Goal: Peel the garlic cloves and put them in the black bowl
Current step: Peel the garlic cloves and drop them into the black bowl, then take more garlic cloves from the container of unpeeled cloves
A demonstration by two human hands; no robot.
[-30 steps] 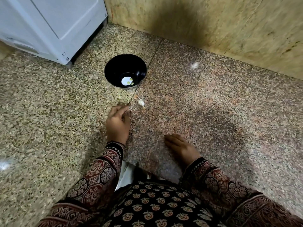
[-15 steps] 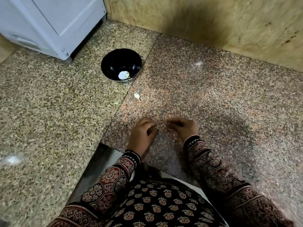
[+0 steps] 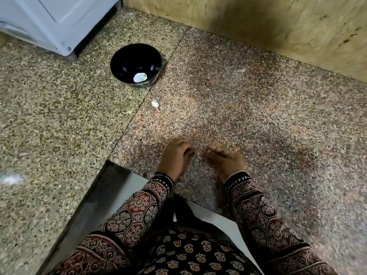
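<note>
The stone counter [image 3: 258, 116] serves as the work surface. The black bowl [image 3: 127, 56] sits well back by the seam, out of the peeling area, with pale bits [image 3: 140, 78] at its bottom. The left hand [image 3: 174, 157] and right hand [image 3: 226, 159] curl toward each other near the counter's front edge, probably working a clove. I cannot tell whether either hand holds one. One garlic clove [image 3: 155, 103] lies loose between the bowl and the hands.

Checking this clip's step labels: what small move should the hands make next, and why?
Likely reach the left hand forward to the garlic clove lying on the counter short of the black bowl. It and the right hand sit close together, fingers curled; whether they hold anything cannot be told.
</note>
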